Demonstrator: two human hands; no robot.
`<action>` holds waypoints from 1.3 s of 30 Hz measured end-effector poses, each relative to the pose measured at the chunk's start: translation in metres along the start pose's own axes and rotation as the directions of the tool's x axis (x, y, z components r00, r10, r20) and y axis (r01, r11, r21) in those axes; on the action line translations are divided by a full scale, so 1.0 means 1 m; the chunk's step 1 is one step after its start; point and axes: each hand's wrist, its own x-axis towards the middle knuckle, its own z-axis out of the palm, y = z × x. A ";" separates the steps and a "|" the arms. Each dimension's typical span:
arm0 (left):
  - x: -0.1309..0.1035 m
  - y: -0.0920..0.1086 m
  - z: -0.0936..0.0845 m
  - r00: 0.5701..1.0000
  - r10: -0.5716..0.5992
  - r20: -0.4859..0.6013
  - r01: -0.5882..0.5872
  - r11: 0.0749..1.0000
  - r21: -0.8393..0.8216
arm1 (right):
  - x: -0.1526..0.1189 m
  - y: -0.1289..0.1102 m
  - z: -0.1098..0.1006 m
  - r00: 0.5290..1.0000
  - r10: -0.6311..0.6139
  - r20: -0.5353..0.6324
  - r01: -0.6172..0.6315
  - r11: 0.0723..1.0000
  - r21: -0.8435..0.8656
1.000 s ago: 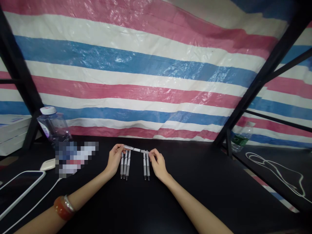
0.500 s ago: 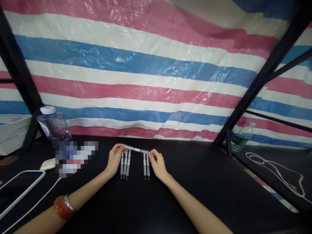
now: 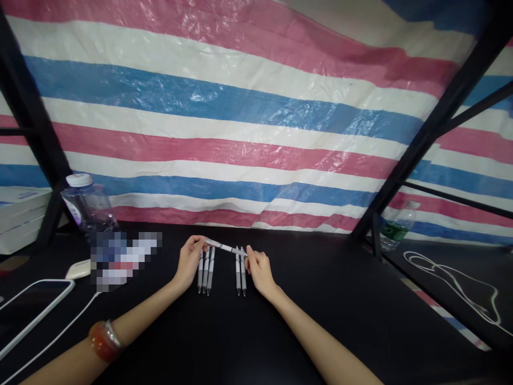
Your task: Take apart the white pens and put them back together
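Observation:
A white and grey pen (image 3: 224,247) is held up level with the far ends of the other pens, sloping slightly down to the right. My left hand (image 3: 188,263) pinches its left end. At the grey tip end, my right hand (image 3: 260,271) has curled fingers, with the thumb up against the tip; part of this grip is hidden. Below the held pen, three similar pens (image 3: 206,275) lie side by side on the black table (image 3: 240,337) next to my left hand. Two more pens (image 3: 240,275) lie parallel beside my right hand, tips toward me.
At the left are a clear bottle with a white lid (image 3: 90,206), a phone (image 3: 34,310), a white case (image 3: 78,269), a cable and a blurred-out item. Black frame bars rise on both sides. A green-labelled bottle (image 3: 395,230) and coiled white cable (image 3: 457,283) are at the right.
The pen's tip end has dipped a little and slopes more. My right thumb has lifted and straightened at the tip. My left hand and the lying pens have stayed put.

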 end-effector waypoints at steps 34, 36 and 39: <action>-0.030 0.027 0.012 0.959 0.245 0.142 -0.256 0.965 0.061 | -0.003 -0.008 -0.005 0.931 -0.300 -0.206 0.170 0.858 -0.484; -0.034 0.027 0.012 0.936 0.286 0.207 -0.313 0.942 0.116 | -0.004 -0.009 -0.006 0.925 -0.318 -0.206 0.175 0.842 -0.510; -0.036 0.026 0.010 0.876 0.383 0.293 -0.447 0.874 0.193 | -0.004 -0.008 -0.007 0.907 -0.384 -0.174 0.253 0.826 -0.503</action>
